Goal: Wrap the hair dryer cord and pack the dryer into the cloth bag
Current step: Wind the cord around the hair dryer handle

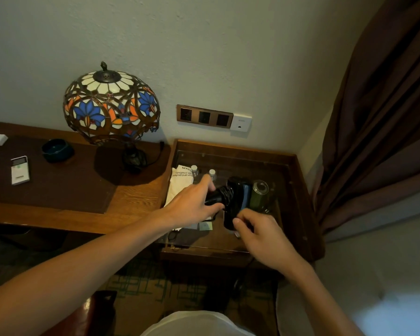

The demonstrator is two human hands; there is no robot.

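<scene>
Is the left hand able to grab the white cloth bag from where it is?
Probably yes. The cloth bag lies flat on the glass tabletop just beyond the left hand, nothing between them. But that hand is holding the hair dryer handle, so it must let go first.

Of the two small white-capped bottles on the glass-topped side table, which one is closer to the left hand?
The right-hand bottle, just beyond the left hand fingertips. The other bottle stands farther left, beside the white cloth bag.

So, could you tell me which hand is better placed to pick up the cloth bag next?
Probably the left hand: it grips the hair dryer by its handle, right above the white cloth bag. The right hand is on the far side, at the dryer's body.
</scene>
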